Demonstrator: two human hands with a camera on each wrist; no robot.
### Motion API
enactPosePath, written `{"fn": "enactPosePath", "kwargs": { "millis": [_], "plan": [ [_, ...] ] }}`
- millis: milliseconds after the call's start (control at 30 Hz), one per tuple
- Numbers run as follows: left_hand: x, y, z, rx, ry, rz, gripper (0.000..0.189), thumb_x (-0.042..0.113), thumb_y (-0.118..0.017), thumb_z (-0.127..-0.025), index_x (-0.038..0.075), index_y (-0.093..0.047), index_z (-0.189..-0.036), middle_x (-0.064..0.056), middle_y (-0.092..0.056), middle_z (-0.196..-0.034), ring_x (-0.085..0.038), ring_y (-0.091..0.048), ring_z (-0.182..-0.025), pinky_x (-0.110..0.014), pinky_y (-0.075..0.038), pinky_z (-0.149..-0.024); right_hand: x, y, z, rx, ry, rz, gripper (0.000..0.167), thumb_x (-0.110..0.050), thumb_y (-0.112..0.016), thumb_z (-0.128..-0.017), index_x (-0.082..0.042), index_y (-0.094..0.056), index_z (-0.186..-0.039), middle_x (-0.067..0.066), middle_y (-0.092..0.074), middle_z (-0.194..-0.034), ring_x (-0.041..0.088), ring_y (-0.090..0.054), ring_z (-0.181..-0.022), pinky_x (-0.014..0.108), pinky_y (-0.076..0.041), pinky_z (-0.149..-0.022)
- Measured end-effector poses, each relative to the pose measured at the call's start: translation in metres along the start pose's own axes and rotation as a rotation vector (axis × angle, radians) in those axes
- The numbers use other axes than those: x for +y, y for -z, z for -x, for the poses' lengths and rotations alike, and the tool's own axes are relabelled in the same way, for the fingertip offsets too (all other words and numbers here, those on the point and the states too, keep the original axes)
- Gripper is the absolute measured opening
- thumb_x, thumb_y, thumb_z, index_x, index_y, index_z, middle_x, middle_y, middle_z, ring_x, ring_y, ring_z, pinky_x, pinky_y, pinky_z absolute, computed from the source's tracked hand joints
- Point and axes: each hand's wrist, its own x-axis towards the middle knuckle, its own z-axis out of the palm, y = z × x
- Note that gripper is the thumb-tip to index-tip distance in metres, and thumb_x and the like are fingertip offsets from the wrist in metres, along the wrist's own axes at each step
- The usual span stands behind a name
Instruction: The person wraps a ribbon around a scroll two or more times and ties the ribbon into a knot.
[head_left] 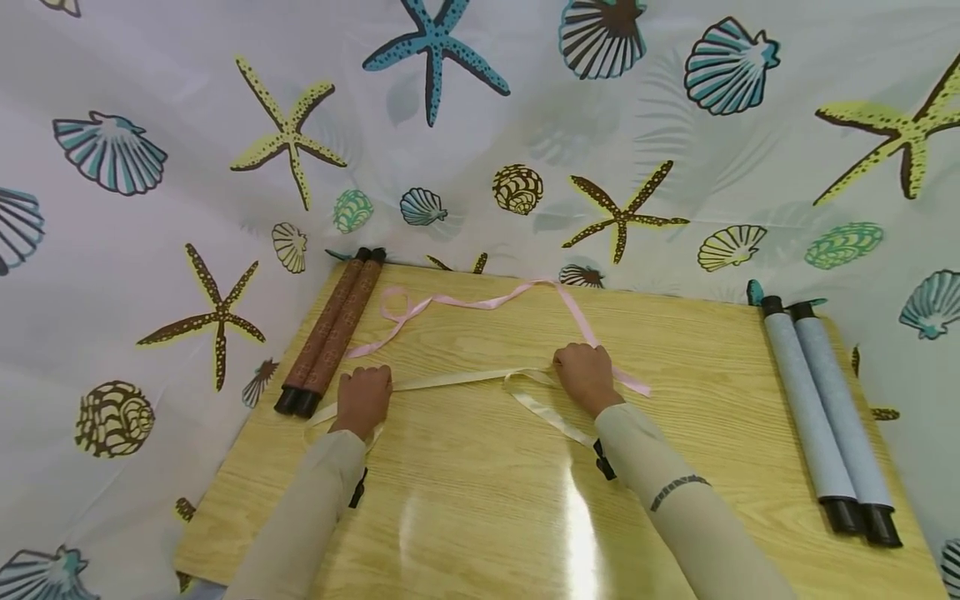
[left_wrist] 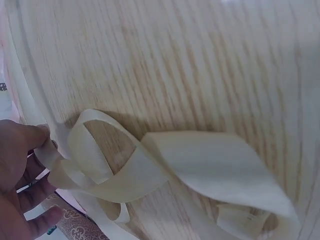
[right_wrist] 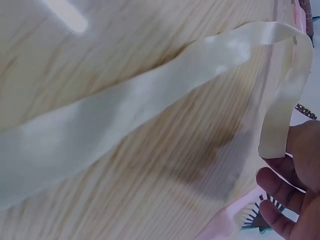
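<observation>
A cream satin ribbon (head_left: 457,379) runs across the wooden table between both hands. My left hand (head_left: 363,400) pinches it near the brown rolls; in the left wrist view the ribbon (left_wrist: 200,160) lies in twisted loops beside the fingers. My right hand (head_left: 585,373) pinches another part of it, and in the right wrist view the ribbon (right_wrist: 125,110) bends away from the thumb and trails over the wood. One length slants back under the right forearm. Behind lies a pink ribbon (head_left: 480,303), partly hidden by the right hand.
Two brown patterned rolls (head_left: 337,329) with black ends lie at the table's left edge. Two pale grey-blue rolls (head_left: 825,417) lie along the right edge. A cloth (head_left: 480,150) printed with shells and starfish hangs behind the table (head_left: 480,500).
</observation>
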Motion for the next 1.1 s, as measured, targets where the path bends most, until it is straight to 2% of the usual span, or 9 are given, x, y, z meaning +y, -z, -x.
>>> {"fn": "enactPosePath", "kwargs": {
  "millis": [133, 233, 300, 500, 633, 767, 933, 1100],
  "plan": [
    [0.004, 0.001, -0.001, 0.004, -0.020, -0.002, 0.017, 0.022, -0.056, -0.102, 0.011, -0.067, -0.095, -0.009, -0.070, -0.092, -0.032, -0.064, -0.089, -0.055, -0.050, -0.085, 0.009, 0.006, 0.012, 0.004, 0.002, 0.006, 0.032, -0.007, -0.054, -0.097, -0.016, -0.068, -0.071, 0.002, -0.064, -0.068, 0.016, -0.043, -0.060, 0.035, -0.031, -0.064],
    [0.007, 0.002, 0.001, 0.008, -0.026, -0.002, 0.019, 0.023, -0.055, -0.103, 0.011, -0.068, -0.096, -0.009, -0.070, -0.094, -0.032, -0.064, -0.089, -0.055, -0.050, -0.085, 0.015, 0.008, 0.023, -0.005, 0.007, 0.004, 0.028, -0.007, -0.055, -0.097, -0.014, -0.073, -0.076, 0.004, -0.069, -0.074, 0.014, -0.042, -0.059, 0.034, -0.032, -0.063],
    [0.009, 0.003, 0.002, 0.010, -0.030, -0.002, 0.019, 0.023, -0.055, -0.103, 0.010, -0.068, -0.098, -0.010, -0.070, -0.094, -0.033, -0.064, -0.089, -0.055, -0.049, -0.085, 0.021, 0.008, 0.030, -0.007, 0.006, -0.002, 0.027, -0.008, -0.056, -0.097, -0.013, -0.074, -0.078, 0.005, -0.071, -0.076, 0.014, -0.042, -0.059, 0.034, -0.031, -0.063],
    [0.016, 0.006, 0.002, -0.009, -0.024, 0.019, 0.022, 0.026, -0.052, -0.105, 0.010, -0.066, -0.101, -0.011, -0.070, -0.097, -0.034, -0.063, -0.092, -0.057, -0.048, -0.088, 0.036, 0.008, 0.051, 0.029, -0.003, -0.006, 0.020, -0.015, -0.063, -0.097, -0.015, -0.077, -0.083, 0.003, -0.073, -0.077, 0.015, -0.055, -0.060, 0.034, -0.039, -0.061],
    [0.021, 0.007, 0.001, -0.008, -0.024, 0.036, 0.022, 0.027, -0.051, -0.105, 0.010, -0.065, -0.102, -0.012, -0.070, -0.097, -0.034, -0.064, -0.092, -0.057, -0.047, -0.088, 0.043, 0.011, 0.064, 0.043, -0.014, -0.008, 0.024, -0.014, -0.065, -0.096, -0.016, -0.071, -0.073, 0.000, -0.063, -0.066, 0.013, -0.046, -0.057, 0.033, -0.034, -0.060],
    [0.028, 0.006, -0.001, 0.015, -0.032, 0.033, 0.022, 0.027, -0.052, -0.105, 0.010, -0.066, -0.103, -0.010, -0.070, -0.095, -0.033, -0.064, -0.091, -0.055, -0.048, -0.086, 0.052, 0.014, 0.078, 0.048, -0.026, 0.000, 0.034, -0.009, -0.062, -0.095, -0.017, -0.057, -0.062, -0.003, -0.040, -0.057, 0.014, -0.028, -0.057, 0.034, -0.025, -0.062],
    [0.033, 0.004, -0.003, 0.026, -0.044, 0.038, 0.022, 0.027, -0.053, -0.104, 0.010, -0.067, -0.103, -0.010, -0.071, -0.096, -0.032, -0.064, -0.090, -0.054, -0.047, -0.086, 0.060, 0.016, 0.092, 0.075, -0.030, 0.021, 0.038, -0.007, -0.063, -0.092, -0.017, -0.052, -0.058, -0.005, -0.033, -0.054, 0.013, -0.026, -0.055, 0.035, -0.028, -0.061],
    [0.038, 0.002, -0.003, 0.039, -0.058, 0.030, 0.022, 0.027, -0.054, -0.104, 0.010, -0.067, -0.099, -0.011, -0.071, -0.095, -0.033, -0.064, -0.090, -0.054, -0.048, -0.085, 0.067, 0.020, 0.105, 0.098, -0.031, 0.021, 0.044, -0.002, -0.060, -0.089, -0.020, -0.041, -0.054, -0.005, -0.027, -0.054, 0.013, -0.022, -0.055, 0.033, -0.024, -0.059]
  ]
}}
